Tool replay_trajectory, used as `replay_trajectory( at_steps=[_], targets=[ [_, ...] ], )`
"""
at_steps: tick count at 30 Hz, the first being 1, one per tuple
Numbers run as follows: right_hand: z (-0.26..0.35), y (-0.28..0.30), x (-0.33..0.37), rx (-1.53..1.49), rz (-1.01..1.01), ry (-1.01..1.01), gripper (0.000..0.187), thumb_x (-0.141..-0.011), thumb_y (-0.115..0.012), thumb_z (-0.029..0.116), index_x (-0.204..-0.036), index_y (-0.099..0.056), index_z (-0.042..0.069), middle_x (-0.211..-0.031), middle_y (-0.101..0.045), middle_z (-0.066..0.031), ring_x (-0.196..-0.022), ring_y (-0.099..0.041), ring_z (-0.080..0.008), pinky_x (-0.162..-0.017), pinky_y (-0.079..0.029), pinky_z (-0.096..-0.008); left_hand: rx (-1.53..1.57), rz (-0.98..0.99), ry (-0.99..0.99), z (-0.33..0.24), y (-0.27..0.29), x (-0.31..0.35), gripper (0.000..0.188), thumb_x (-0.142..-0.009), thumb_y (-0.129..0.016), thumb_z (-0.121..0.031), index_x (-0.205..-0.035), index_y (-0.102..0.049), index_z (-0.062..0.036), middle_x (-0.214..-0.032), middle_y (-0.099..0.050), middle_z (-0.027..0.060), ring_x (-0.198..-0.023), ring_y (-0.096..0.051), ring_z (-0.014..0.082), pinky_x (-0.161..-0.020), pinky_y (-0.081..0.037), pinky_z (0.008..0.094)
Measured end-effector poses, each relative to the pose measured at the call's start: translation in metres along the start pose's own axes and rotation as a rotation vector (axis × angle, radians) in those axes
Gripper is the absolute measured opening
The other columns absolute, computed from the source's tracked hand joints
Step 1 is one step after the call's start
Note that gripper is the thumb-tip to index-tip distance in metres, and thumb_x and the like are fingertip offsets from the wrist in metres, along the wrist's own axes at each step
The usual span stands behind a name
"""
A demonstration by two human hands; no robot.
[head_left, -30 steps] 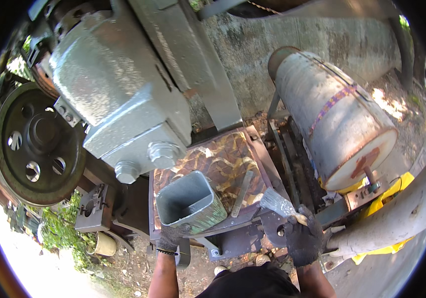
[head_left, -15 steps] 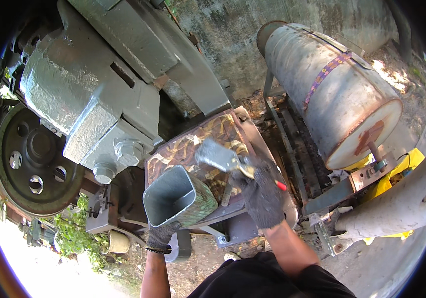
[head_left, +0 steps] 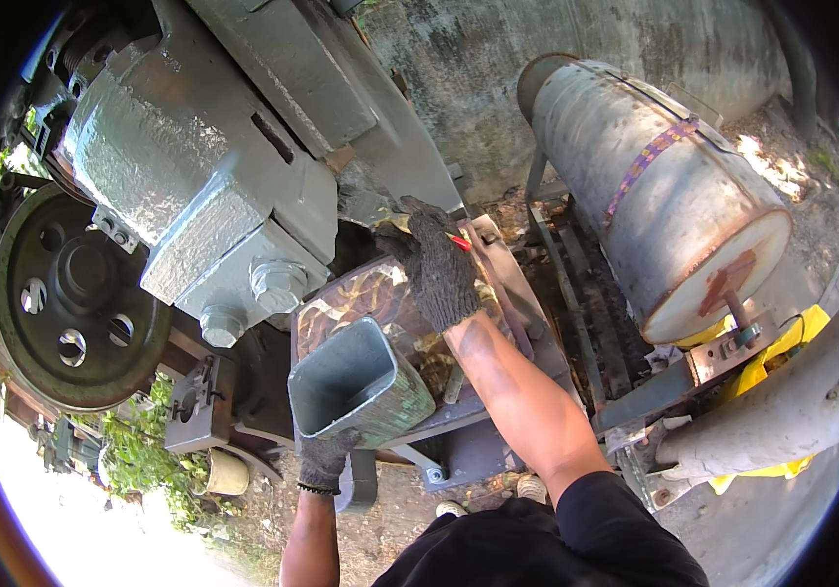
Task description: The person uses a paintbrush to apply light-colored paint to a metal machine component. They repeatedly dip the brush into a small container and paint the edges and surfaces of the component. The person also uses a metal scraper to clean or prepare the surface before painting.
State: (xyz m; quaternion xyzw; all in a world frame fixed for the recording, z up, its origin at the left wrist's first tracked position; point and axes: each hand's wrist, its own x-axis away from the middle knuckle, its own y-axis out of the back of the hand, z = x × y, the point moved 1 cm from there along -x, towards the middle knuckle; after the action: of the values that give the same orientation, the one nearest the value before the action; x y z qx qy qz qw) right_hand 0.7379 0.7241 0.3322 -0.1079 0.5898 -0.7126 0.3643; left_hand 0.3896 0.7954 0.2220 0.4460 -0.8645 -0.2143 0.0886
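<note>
My gloved left hand [head_left: 326,460] grips the lower near side of a square-mouthed paint container [head_left: 408,396], tilted with its grey-coated inside facing up. In my gloved right hand [head_left: 436,269] is a paintbrush [head_left: 459,242]; its red handle end sticks out on the right, while the bristles are mostly hidden at the far side of the hand. That hand reaches forward to the lower part of a grey machine column [head_left: 400,171]. Left of it stands the glossy grey machine head [head_left: 184,210] with two large bolts [head_left: 277,284].
Below my hands lies a brown-stained machine table [head_left: 341,303]. A dark flywheel [head_left: 82,279] stands at the left. On the right, a rusty metal drum [head_left: 654,186] rests on a frame beside a pale pipe [head_left: 762,421] and yellow sheeting [head_left: 796,338]. A wall [head_left: 498,108] rises behind.
My right hand has moved forward and left with the paintbrush, from above the table to the column. The left hand still holds the paint container in nearly the same place.
</note>
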Motion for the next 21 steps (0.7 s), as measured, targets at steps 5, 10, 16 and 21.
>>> replay_trajectory(
  at_steps=[5,10,16,21],
  targets=[
    [-0.001,-0.005,0.022,-0.046,0.023,0.004,0.034,-0.106,-0.058,0.016,-0.136,-0.056,0.001,-0.120,-0.066,-0.0155,-0.108,-0.070,-0.0283,-0.095,-0.060,-0.0398,-0.260,-0.145,-0.374,-0.006,0.017,0.028,0.021,-0.091,-0.063,-0.006,-0.110,-0.069,0.0027,-0.113,-0.069,0.0180,-0.107,-0.066,0.0319,-0.094,-0.052,0.0420],
    [-0.009,-0.013,0.056,-0.075,0.119,0.114,0.032,-0.106,-0.061,0.018,-0.134,-0.059,0.003,-0.120,-0.067,-0.0125,-0.107,-0.070,-0.0261,-0.097,-0.060,-0.0400,-0.167,-0.167,-0.261,0.015,0.055,0.039,0.071,-0.086,-0.083,-0.036,-0.141,-0.054,0.0002,-0.131,-0.066,0.0138,-0.121,-0.062,0.0287,-0.105,-0.049,0.0424],
    [-0.029,-0.028,0.100,0.193,-0.001,0.323,0.030,-0.105,-0.063,0.020,-0.129,-0.064,0.003,-0.118,-0.070,-0.0111,-0.108,-0.070,-0.0243,-0.098,-0.060,-0.0392,-0.040,-0.124,-0.340,0.072,0.099,0.029,0.084,-0.086,-0.084,-0.046,-0.147,-0.048,-0.0007,-0.139,-0.061,0.0135,-0.126,-0.058,0.0266,-0.107,-0.047,0.0421],
    [-0.060,-0.047,0.139,-0.239,0.031,0.345,0.029,-0.104,-0.062,0.019,-0.128,-0.066,0.002,-0.118,-0.071,-0.0115,-0.109,-0.070,-0.0253,-0.099,-0.059,-0.0393,-0.119,-0.080,-0.347,0.103,0.146,0.021,0.086,-0.085,-0.084,-0.048,-0.147,-0.048,-0.0003,-0.140,-0.059,0.0137,-0.127,-0.057,0.0272,-0.107,-0.046,0.0425]
  ],
)
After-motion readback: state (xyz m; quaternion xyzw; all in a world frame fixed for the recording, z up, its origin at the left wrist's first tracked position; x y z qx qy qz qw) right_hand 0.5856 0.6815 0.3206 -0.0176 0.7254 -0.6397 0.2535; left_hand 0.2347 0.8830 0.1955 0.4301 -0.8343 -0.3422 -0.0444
